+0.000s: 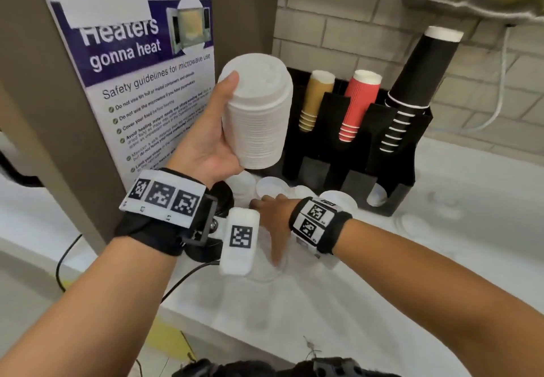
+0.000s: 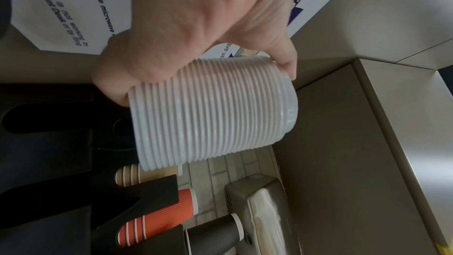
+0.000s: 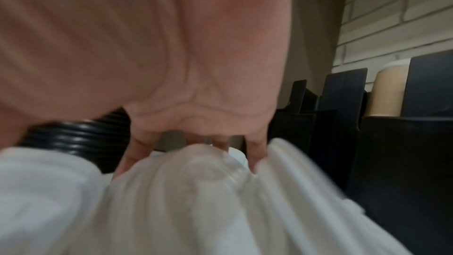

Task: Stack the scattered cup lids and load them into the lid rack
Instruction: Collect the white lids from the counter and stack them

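My left hand [image 1: 212, 132] grips a tall stack of white cup lids [image 1: 256, 111], raised and tilted in front of the black rack [image 1: 362, 155]. The left wrist view shows the same stack [image 2: 213, 111], with my left hand [image 2: 196, 26] curled round its ribbed side. My right hand [image 1: 273, 220] is low over the counter in front of the rack, among several loose white lids [image 1: 270, 185]. In the blurred right wrist view my right hand [image 3: 191, 154] reaches round the rim of a white lid [image 3: 208, 177], fingertips [image 3: 255, 158] on its far edge.
The rack holds tan cups [image 1: 315, 99], red cups [image 1: 357, 102] and black cups [image 1: 418, 82]. A microwave safety poster [image 1: 135, 61] covers the panel at left. Behind is a brick wall [image 1: 353, 17]. A stack of black lids [image 3: 73, 139] stands left of my right hand.
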A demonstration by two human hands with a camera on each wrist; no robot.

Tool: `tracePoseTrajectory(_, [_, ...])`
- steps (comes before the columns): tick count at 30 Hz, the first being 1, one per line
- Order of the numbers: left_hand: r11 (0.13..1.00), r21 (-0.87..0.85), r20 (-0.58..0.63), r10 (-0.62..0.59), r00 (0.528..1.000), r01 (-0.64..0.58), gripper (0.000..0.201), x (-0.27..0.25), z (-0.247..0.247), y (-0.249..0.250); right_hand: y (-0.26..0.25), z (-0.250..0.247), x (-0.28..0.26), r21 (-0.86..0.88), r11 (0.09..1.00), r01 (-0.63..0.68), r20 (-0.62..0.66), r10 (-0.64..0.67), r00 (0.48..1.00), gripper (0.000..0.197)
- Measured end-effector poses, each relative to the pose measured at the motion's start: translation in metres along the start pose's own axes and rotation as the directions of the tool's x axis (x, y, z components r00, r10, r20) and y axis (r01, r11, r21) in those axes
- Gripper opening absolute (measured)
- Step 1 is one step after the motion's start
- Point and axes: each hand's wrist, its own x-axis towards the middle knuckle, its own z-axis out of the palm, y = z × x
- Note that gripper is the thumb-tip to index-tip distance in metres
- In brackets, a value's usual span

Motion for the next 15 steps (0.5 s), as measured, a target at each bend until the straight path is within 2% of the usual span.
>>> tracePoseTrajectory(4, [0.999, -0.038, 0.002, -0.005, 1.000, 0.005, 0.069, 0.004, -0.003, 0.002, 0.015, 0.004, -0.028, -0.118, 0.993, 0.027, 0.064, -0.019, 0.998, 0.064])
tracePoseTrajectory(7, [0.999, -0.053, 0.015, 0.002, 1.000, -0.002, 0.068, 0.007, -0.006, 0.004, 0.024, -0.001, -0.041, -0.033, 0.999, 0.017, 0.065, -0.015, 0.998, 0.060])
tracePoseTrajectory(9, [0.998, -0.057, 0.033, 0.004, 0.999, -0.002, 0.066, 0.008, -0.007, 0.005, 0.027, -0.008, -0.036, 0.105, 0.994, 0.014, -0.024, -0.012, 1.000, 0.056])
tracePoseTrajectory(11, [0.997, -0.074, 0.055, -0.001, 0.998, 0.005, 0.066, 0.008, -0.007, 0.006, 0.028, -0.017, -0.015, 0.158, 0.987, 0.005, -0.136, 0.017, 0.991, 0.058])
tracePoseTrajectory(15, [0.996, -0.094, 0.073, 0.008, 0.997, -0.001, 0.069, 0.011, -0.004, 0.007, 0.031, -0.030, 0.044, 0.255, 0.964, -0.070, -0.309, 0.150, 0.939, 0.074])
